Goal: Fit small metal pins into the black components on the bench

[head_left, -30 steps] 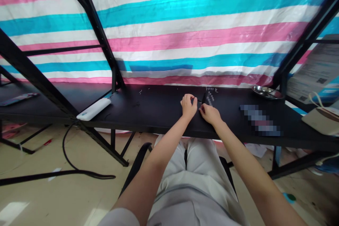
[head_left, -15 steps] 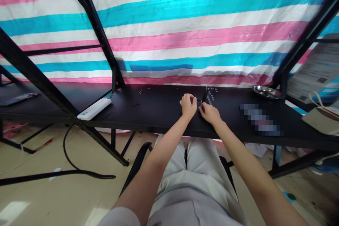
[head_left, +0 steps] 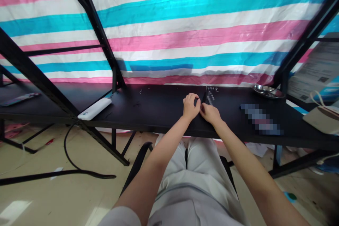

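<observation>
My left hand (head_left: 191,106) is over the black tabletop with thumb and fingers curled together; what they hold, if anything, is dark and does not stand out from the table. Right beside it, my right hand (head_left: 210,113) has its fingers pinched, their tips almost touching the left thumb; any item in them is hidden. A narrow black upright piece (head_left: 204,96) shows just beyond the fingertips. Past my right hand lie several small greyish pieces (head_left: 210,97), with a row of tiny white bits (head_left: 211,88) behind them.
A shiny metal dish (head_left: 268,91) sits at the back right, with a blurred-out flat item (head_left: 261,119) in front. At left lies a white power-bank-like device (head_left: 94,108) beside the black frame post (head_left: 102,42). A beige bag (head_left: 321,119) stands at the right end.
My left hand has moved slightly right, closing up against my right hand. The dark thin piece that showed between the two hands is now mostly covered. My right hand has barely moved.
</observation>
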`<state>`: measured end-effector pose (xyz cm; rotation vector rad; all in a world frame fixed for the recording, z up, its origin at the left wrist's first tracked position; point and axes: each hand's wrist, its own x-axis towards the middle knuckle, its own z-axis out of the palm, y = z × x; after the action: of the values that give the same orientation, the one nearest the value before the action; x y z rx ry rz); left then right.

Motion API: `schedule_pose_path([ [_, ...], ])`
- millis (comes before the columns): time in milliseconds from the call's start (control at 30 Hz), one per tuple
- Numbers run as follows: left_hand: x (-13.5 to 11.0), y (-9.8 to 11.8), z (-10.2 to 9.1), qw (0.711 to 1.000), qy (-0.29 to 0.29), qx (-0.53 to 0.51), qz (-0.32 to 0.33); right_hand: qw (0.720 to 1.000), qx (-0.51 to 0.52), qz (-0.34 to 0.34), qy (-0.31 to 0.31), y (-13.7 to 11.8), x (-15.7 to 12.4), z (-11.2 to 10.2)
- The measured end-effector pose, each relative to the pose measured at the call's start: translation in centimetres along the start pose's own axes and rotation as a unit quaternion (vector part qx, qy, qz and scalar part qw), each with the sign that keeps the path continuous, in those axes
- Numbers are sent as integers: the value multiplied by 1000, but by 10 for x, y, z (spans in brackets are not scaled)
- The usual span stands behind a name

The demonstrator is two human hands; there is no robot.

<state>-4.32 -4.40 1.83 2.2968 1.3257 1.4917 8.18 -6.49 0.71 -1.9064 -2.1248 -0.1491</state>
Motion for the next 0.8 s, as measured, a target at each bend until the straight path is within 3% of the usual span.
schedule_pose_path([
  [133, -1, 1, 1, 1000, -20, 5, 18, 999, 15, 9, 30, 1, 0, 0],
  [433, 3, -7, 9, 997, 24, -71, -2, 988, 80, 12, 129, 3, -2, 2],
  [800, 9, -14, 12, 982, -117, -149, -7, 978, 102, 4, 180, 6, -4, 5],
])
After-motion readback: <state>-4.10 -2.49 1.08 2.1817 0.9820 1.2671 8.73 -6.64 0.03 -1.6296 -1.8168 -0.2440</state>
